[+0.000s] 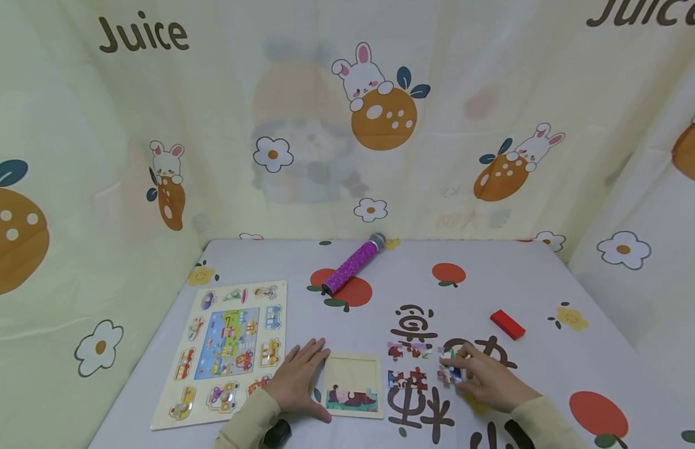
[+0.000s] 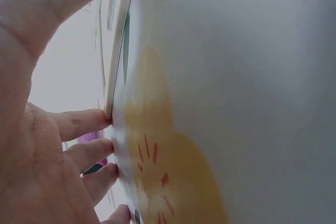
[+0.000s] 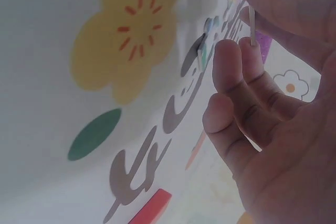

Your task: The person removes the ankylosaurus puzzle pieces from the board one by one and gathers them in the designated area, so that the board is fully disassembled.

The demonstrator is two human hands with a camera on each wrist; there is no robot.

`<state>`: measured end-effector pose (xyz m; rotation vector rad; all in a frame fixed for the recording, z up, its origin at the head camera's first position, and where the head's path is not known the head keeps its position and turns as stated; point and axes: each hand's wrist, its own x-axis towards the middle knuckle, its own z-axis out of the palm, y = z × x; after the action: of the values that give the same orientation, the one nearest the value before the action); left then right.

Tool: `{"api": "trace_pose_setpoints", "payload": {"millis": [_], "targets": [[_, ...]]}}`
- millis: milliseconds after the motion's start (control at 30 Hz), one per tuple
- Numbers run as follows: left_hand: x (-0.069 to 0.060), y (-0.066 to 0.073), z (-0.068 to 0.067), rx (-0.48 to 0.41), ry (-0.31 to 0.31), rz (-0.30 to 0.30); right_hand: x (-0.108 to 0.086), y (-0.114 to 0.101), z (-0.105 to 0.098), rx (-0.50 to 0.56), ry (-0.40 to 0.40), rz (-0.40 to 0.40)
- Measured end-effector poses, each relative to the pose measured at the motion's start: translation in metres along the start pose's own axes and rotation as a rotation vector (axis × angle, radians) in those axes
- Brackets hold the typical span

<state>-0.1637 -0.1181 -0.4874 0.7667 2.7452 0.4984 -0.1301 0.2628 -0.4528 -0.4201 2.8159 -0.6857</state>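
Note:
My left hand (image 1: pixel 299 381) rests on the cloth at the left edge of a small wooden puzzle tray (image 1: pixel 352 359), fingers spread. In the left wrist view, a fingertip (image 2: pixel 102 119) touches the tray's rim. The tray's lower part holds joined jigsaw pieces (image 1: pixel 353 399); its upper part is bare wood. My right hand (image 1: pixel 488 380), right of the tray, pinches a thin jigsaw piece (image 3: pixel 252 27), seen edge-on in the right wrist view; its picture is hidden there. Under and beside those fingers lie colourful jigsaw pieces (image 1: pixel 447 374). More loose pieces (image 1: pixel 408 350) lie in two rows between tray and right hand.
A larger wooden vehicle puzzle board (image 1: pixel 179 393) lies on the left. A purple glitter microphone (image 1: pixel 352 267) lies at the back, and a red block (image 1: pixel 507 324) to the right. Fruit-print cloth (image 1: pixel 549 362) covers the table; printed curtains (image 1: pixel 437 168) hang around it.

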Motion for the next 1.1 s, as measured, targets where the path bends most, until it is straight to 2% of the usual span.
{"api": "trace_pose_setpoints", "payload": {"millis": [167,400,1100], "targets": [[0.0005,0.0004,-0.0003,-0.005,-0.002,-0.005,-0.001,0.0043,0.0011,0.015,-0.008,-0.033],[-0.0005,0.0005,-0.0004,-0.015,0.0,0.0,0.0021,0.0069,0.0048,-0.019,-0.031,-0.079],[0.0009,-0.0009,0.0009,-0.008,0.009,0.002,0.0016,0.0102,0.0087,-0.021,-0.024,-0.091]]}}
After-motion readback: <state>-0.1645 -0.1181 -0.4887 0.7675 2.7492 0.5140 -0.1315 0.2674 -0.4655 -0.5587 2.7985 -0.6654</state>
